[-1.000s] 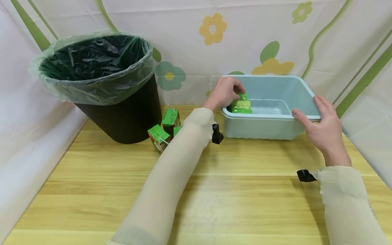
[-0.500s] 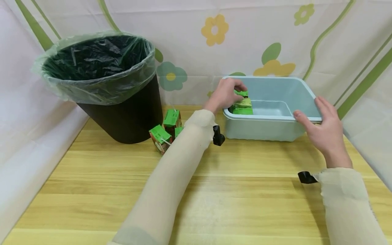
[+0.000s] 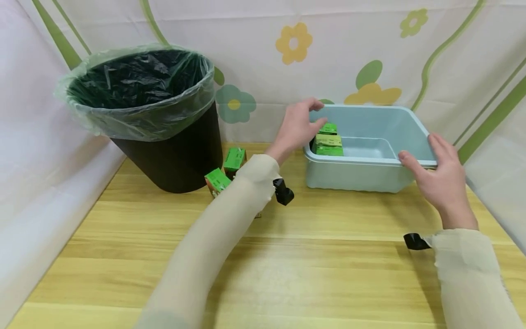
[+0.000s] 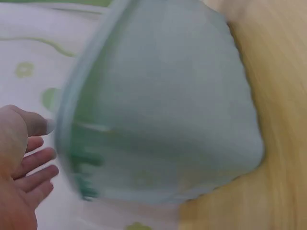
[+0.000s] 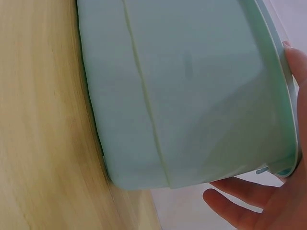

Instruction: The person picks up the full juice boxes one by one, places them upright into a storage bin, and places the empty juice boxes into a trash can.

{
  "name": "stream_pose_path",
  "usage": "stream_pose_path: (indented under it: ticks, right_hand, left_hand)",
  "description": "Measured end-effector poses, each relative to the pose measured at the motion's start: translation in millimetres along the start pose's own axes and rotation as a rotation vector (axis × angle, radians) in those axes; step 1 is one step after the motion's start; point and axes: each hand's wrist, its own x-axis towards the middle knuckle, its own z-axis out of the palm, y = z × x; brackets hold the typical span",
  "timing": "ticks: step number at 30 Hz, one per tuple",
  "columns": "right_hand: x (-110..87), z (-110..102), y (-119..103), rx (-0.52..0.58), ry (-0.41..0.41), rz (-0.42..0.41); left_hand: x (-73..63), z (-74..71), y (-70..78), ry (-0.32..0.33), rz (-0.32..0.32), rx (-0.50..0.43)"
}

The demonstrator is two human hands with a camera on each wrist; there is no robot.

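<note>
A light blue plastic bin [image 3: 353,177] stands on the table at the right. Inside its left end sits a row of juice boxes [image 3: 330,151] with green and yellow-green tops. My left hand [image 3: 293,128] hovers at the bin's left rim with fingers spread and nothing in them; the left wrist view shows the palm bare beside the rim. My right hand [image 3: 443,185] holds the bin's front right corner, thumb over the rim and fingers along the outer side. More juice boxes [image 3: 235,158] stand left of the bin, partly hidden behind my left forearm.
At the back left is a black trash can [image 3: 172,160] lined with a translucent green bag [image 3: 152,121]. A flower-patterned curtain [image 3: 267,50] closes off the back and sides of the wooden table [image 3: 287,274].
My left hand has let go of the juice box at the back of the row and drawn up and left to the rim. The right hand stays on the corner; the view shifts slightly.
</note>
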Motion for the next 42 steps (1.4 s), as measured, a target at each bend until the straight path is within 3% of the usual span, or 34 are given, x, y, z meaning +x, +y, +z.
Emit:
stream_pose_path:
  ticks: [6,12,18,21,24,28,32,36,40,42]
  right_hand:
    - [3.5,3.2,-2.0,0.011,-0.012,-0.009]
    - [1.7,1.8,2.0,0.0,-0.009,-0.015]
    - [0.9,2.9,4.8,-0.015,-0.007,-0.03]
    - [0.9,3.0,4.1,-0.015,0.002,-0.034]
    - [0.6,1.1,3.4,-0.024,0.004,-0.034]
    - [0.4,-1.1,-1.7,-0.033,0.015,-0.036]
    - [-2.6,-0.3,-18.5,-0.01,0.089,-0.066]
    - [-10.0,9.3,-51.2,0.063,0.219,-0.165]
    - [-19.7,35.1,-84.1,0.181,0.382,-0.419]
    - [-27.0,50.6,-98.8,0.235,0.409,-0.549]
  left_hand:
    - [-23.6,-43.3,5.4,0.139,0.019,0.054]
    - [-52.1,-76.3,8.9,0.251,0.05,0.126]
    - [-88.7,-107.6,2.4,0.419,0.205,0.268]
    - [-105.6,-125.3,-4.6,0.503,0.296,0.309]
    - [-121.0,-142.7,-14.4,0.582,0.347,0.32]
    - [-143.0,-169.9,-34.9,0.723,0.371,0.32]
    - [-161.6,-194.8,-58.1,0.877,0.356,0.275]
    - [-177.2,-210.9,-75.5,0.986,0.296,0.2]
    - [-186.6,-219.9,-93.0,1.01,0.232,0.181]
    - [-187.9,-222.1,-103.0,0.999,0.216,0.196]
